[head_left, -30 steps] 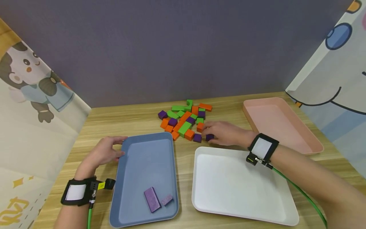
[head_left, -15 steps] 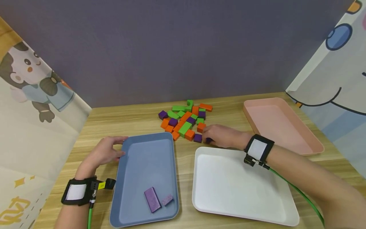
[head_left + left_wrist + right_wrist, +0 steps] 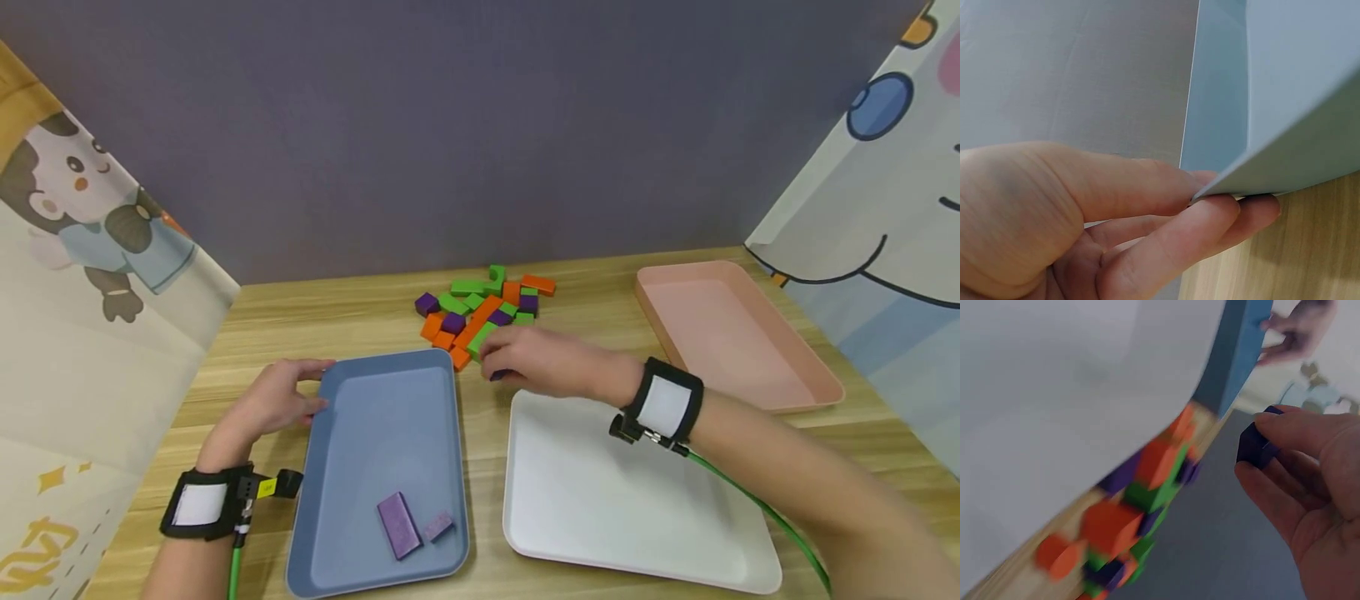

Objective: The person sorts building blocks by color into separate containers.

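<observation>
My right hand [image 3: 536,360] pinches a small dark purple block [image 3: 1257,445] between thumb and fingers; in the head view the block shows just under the fingertips. It hangs above the table between the block pile and the white tray [image 3: 637,500]. Behind it lie loose orange, green and purple blocks [image 3: 480,321], some hidden by the hand. At the left, my left hand [image 3: 277,398] holds the rim of the blue tray [image 3: 382,433], which the left wrist view shows between thumb and fingers. Inside that tray are a long purple block [image 3: 400,525] and a smaller purple block [image 3: 439,526].
A pink tray [image 3: 738,329] stands at the back right of the wooden table [image 3: 315,312]. A dark grey wall panel [image 3: 480,142] rises behind the blocks, with printed panels on both sides. The white tray lies beneath my right forearm.
My right hand has closed on a purple block at the pile's right side, then lifted it and moved left toward the blue tray. My left hand has stayed at the tray rim.
</observation>
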A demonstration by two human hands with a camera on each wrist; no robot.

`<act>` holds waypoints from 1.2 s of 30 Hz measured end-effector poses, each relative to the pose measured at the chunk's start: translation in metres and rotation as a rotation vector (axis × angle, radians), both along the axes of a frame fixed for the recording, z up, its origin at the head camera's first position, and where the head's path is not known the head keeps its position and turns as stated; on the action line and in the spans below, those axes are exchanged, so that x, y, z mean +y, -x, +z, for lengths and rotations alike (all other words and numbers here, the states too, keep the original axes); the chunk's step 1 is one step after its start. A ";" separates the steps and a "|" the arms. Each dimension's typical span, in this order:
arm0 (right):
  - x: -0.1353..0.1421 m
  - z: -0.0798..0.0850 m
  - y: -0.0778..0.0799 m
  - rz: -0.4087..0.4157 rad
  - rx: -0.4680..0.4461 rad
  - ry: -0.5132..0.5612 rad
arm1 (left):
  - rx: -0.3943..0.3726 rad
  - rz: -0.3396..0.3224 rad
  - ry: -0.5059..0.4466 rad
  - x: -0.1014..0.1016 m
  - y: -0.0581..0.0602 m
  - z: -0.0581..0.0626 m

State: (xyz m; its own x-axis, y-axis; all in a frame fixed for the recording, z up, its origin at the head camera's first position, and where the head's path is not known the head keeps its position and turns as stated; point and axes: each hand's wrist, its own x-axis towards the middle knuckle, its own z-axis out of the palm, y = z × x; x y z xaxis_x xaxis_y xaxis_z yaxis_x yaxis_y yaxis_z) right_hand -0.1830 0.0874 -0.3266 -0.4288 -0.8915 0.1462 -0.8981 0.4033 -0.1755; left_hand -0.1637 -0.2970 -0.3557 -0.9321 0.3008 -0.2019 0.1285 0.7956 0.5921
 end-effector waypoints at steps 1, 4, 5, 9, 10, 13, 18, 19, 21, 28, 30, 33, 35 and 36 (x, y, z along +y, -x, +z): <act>-0.006 0.001 -0.005 0.023 0.010 -0.010 | 0.000 0.000 0.001 0.000 0.000 0.000; -0.025 0.001 -0.019 0.089 0.035 -0.057 | -0.001 0.001 0.003 -0.001 0.001 -0.001; -0.031 0.000 -0.024 0.109 0.035 -0.075 | -0.001 0.001 0.002 -0.001 0.001 -0.001; -0.052 -0.005 -0.042 0.204 0.063 -0.137 | -0.008 0.004 -0.008 0.000 0.001 -0.001; -0.056 -0.006 -0.045 0.226 0.068 -0.150 | -0.008 0.003 -0.010 0.000 0.001 -0.001; -0.066 -0.012 -0.054 0.278 0.073 -0.187 | -0.008 0.004 -0.010 0.000 0.000 0.000; -0.079 -0.021 -0.062 0.305 0.093 -0.231 | 0.000 0.003 -0.003 0.000 -0.001 0.000; -0.080 -0.023 -0.064 0.310 0.099 -0.236 | 0.001 0.003 -0.003 0.000 -0.001 0.000; -0.084 -0.026 -0.066 0.319 0.106 -0.250 | -0.001 0.002 -0.006 0.000 -0.001 0.001; -0.093 -0.030 -0.070 0.298 0.056 -0.304 | 0.002 -0.002 -0.014 -0.001 0.000 0.000; -0.095 -0.029 -0.072 0.274 0.041 -0.307 | 0.002 -0.001 -0.013 -0.002 0.000 0.000; -0.099 -0.031 -0.074 0.234 0.003 -0.290 | -0.001 0.001 -0.011 -0.002 0.001 0.000; -0.101 -0.034 -0.076 0.214 -0.019 -0.275 | -0.001 -0.001 -0.009 -0.002 0.001 -0.001; -0.101 -0.036 -0.076 0.206 -0.029 -0.268 | 0.000 -0.002 -0.009 -0.002 0.001 -0.001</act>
State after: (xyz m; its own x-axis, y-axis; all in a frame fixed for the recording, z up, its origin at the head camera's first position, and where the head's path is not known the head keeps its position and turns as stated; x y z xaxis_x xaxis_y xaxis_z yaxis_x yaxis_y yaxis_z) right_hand -0.1068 -0.0140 -0.3627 -0.2366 -0.9648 -0.1150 -0.9616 0.2495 -0.1146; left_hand -0.1650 -0.2994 -0.3564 -0.9316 0.3042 -0.1990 0.1298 0.7898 0.5994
